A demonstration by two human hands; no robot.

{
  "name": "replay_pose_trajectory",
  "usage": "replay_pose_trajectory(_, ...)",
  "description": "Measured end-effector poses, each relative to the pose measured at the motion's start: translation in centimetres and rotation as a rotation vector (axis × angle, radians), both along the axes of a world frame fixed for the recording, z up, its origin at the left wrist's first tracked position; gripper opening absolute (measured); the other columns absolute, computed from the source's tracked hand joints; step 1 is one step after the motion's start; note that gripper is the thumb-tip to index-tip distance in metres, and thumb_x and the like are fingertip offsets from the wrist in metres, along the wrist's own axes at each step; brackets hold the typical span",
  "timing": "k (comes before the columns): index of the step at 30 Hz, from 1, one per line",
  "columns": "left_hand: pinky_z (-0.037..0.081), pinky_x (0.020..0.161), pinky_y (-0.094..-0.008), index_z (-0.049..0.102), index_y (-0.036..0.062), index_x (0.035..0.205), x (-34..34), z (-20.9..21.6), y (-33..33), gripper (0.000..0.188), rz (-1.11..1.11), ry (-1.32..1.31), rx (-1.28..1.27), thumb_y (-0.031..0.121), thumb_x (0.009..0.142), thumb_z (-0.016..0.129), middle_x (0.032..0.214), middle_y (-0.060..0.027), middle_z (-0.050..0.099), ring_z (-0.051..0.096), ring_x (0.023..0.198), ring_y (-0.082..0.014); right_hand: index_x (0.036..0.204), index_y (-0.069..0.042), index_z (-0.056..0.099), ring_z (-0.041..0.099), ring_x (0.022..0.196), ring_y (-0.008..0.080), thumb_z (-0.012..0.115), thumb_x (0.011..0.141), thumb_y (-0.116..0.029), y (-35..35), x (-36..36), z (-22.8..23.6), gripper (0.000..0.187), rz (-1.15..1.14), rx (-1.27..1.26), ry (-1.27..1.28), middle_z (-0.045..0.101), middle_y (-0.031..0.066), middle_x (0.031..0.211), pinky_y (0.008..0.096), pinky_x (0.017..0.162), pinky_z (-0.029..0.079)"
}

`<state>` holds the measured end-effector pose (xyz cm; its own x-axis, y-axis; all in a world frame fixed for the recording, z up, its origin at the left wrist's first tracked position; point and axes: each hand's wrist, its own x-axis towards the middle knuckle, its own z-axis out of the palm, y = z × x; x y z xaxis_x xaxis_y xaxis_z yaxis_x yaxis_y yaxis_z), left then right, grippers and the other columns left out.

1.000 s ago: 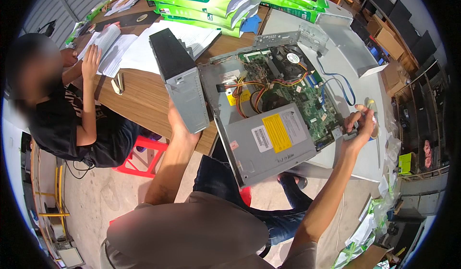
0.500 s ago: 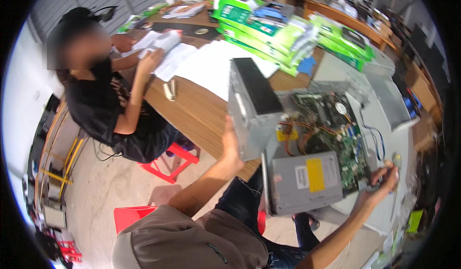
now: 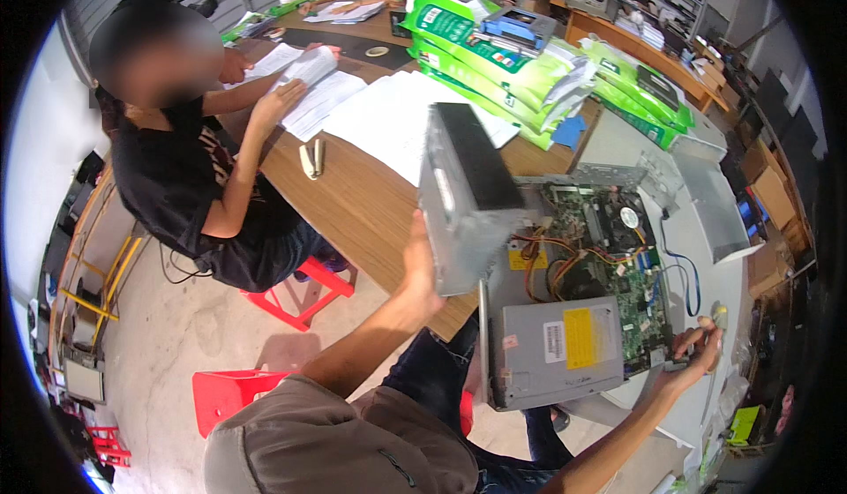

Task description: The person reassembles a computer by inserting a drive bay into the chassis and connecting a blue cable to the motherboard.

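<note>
My left hand [image 3: 422,263] is closed round the left side of a silver box-shaped part with a black face [image 3: 468,163], blurred and standing upright. Right against that part is an opened desktop computer case [image 3: 487,348], tilted toward me. Inside it are a green circuit board [image 3: 628,304], coloured cables [image 3: 565,256] and a grey metal drive [image 3: 529,344] with a yellow label. At the case's right edge, my right hand [image 3: 697,353] has its fingers curled. A small yellowish piece [image 3: 720,310] shows by its fingertips; what the fingers hold is unclear.
A wooden table [image 3: 353,198] carries white papers [image 3: 388,123], a beige stapler-like thing [image 3: 311,159] and green packages [image 3: 494,71]. On the left, a person in black [image 3: 176,185] handles papers. Red stools [image 3: 221,397] stand on the floor. A grey metal cover [image 3: 719,212] lies at right.
The computer case and my right hand appear slightly lower, and the right hand a little further left. My left hand keeps its hold on the silver part. The whole view has shifted a little.
</note>
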<state>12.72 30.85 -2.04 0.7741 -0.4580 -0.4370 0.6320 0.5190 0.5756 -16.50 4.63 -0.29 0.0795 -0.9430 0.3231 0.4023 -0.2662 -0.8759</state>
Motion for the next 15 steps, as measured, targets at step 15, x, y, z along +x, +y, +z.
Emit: replay_pose_trajectory(15,0.057,0.066,-0.0266,0.050,0.0072,0.134,10.1,4.3,-3.7,0.040,-0.380,-0.279,-0.045,0.027,0.106,0.031,0.127,-0.0218,0.061,0.065,0.078,-0.0198,0.093,-0.004,0.058,0.028,0.040,0.0063,0.043,0.105,-0.037,-0.5,-0.3,-0.6,0.039,0.026,-0.003,-0.048,0.036,-0.0026,0.050,0.0223,0.041,0.023)
